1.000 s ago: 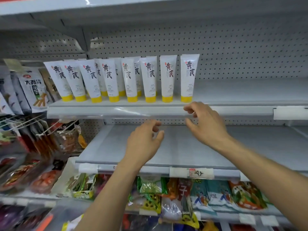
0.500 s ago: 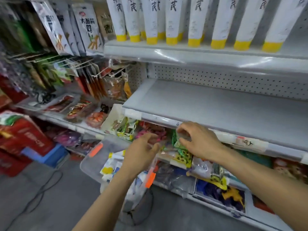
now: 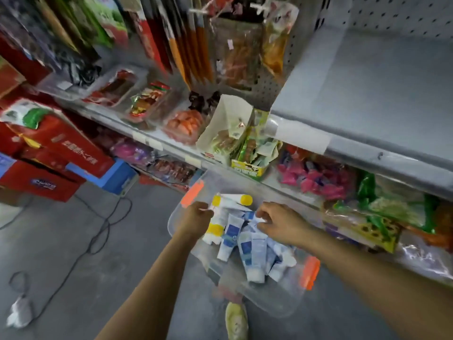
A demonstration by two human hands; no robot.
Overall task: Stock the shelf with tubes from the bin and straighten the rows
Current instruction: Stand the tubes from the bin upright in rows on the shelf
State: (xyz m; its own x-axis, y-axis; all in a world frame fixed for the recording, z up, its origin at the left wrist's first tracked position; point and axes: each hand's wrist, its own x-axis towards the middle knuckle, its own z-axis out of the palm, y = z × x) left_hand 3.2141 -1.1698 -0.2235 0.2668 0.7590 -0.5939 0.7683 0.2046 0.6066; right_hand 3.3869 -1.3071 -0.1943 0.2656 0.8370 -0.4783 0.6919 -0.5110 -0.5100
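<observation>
Both grips are curled among the tubes (image 3: 247,244) in the clear bin (image 3: 277,303) on the floor: left hand (image 3: 196,220) pinched on a yellow-capped tube (image 3: 229,201), right hand (image 3: 279,223) half-closed, contents undeterminable, presumably for restocking.

Two bare forearms reach forward and downward from the bottom of the view, converging. The left hand (image 3: 196,218) is curled, fingers bent inward at its far edge. The right hand (image 3: 279,223) is near it, knuckles up, fingers bent in a loose pinch.
</observation>
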